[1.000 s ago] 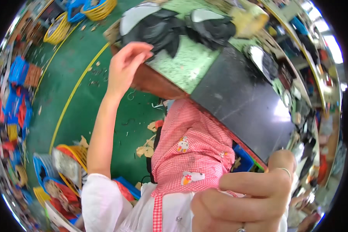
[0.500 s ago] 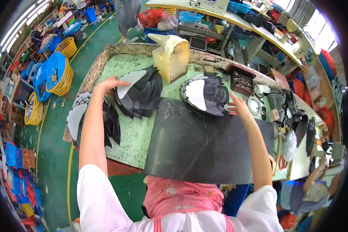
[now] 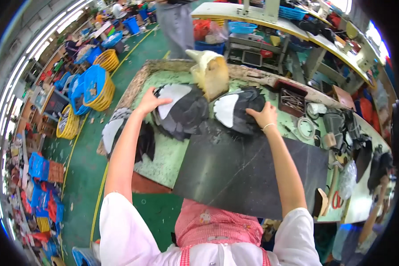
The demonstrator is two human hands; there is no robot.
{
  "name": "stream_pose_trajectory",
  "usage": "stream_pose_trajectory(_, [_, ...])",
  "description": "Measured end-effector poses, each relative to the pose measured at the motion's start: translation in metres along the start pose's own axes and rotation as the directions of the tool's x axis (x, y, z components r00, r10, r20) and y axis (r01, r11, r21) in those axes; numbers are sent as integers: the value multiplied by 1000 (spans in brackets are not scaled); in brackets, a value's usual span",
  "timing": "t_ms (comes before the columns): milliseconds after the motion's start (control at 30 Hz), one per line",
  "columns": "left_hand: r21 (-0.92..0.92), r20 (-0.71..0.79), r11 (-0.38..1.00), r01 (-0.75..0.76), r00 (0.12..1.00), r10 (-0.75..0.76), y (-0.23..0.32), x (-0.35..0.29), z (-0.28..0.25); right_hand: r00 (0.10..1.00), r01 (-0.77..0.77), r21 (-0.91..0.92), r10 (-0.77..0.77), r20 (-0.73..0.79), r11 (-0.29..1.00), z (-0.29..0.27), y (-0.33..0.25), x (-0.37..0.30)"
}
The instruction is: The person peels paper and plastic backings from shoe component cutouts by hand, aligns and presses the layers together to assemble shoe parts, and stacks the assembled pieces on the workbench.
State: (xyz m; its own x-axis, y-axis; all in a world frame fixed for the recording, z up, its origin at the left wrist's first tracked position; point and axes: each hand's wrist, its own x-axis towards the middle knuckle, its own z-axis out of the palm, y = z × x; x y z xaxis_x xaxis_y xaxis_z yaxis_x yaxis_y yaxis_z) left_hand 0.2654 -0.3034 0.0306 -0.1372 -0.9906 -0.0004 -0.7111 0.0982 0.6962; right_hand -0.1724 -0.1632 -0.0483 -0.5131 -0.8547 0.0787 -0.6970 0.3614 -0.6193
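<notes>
My left hand [image 3: 154, 103] grips the left edge of a fanned stack of black and white cut pieces [image 3: 184, 111], thumb laid over the white part. Another such fanned stack [image 3: 241, 108] lies just right of it, and my right hand [image 3: 264, 116] pinches its right side with the thumb on top. Both stacks rest on the green worktable, close to the far edge of a dark grey board [image 3: 248, 170]. A third fanned stack [image 3: 146, 142] sits at the table's left, partly hidden behind my left forearm.
A yellowed, cut-open plastic jug [image 3: 217, 77] stands behind the stacks. To the right are a box of metal punches [image 3: 291, 101], a tape roll [image 3: 306, 128] and red-handled scissors [image 3: 337, 200]. A person in grey [image 3: 175, 29] stands beyond the table; yellow baskets [image 3: 103, 94] line the left aisle.
My right hand has moved in from beside the right stack and taken hold of it. The middle and right stacks are closer together. The whole view has shifted.
</notes>
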Motion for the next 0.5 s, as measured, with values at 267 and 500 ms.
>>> stream_pose_trajectory(267, [-475,-126,880,-22,991,-44,53,-63,-27,966,-188,304,120,228,934,-4,36,21])
stream_pose_trajectory(500, [-924,-18,380,41,988,-150,47,-116,19,1000,-9,884,-12,17,468,-41,37,-4])
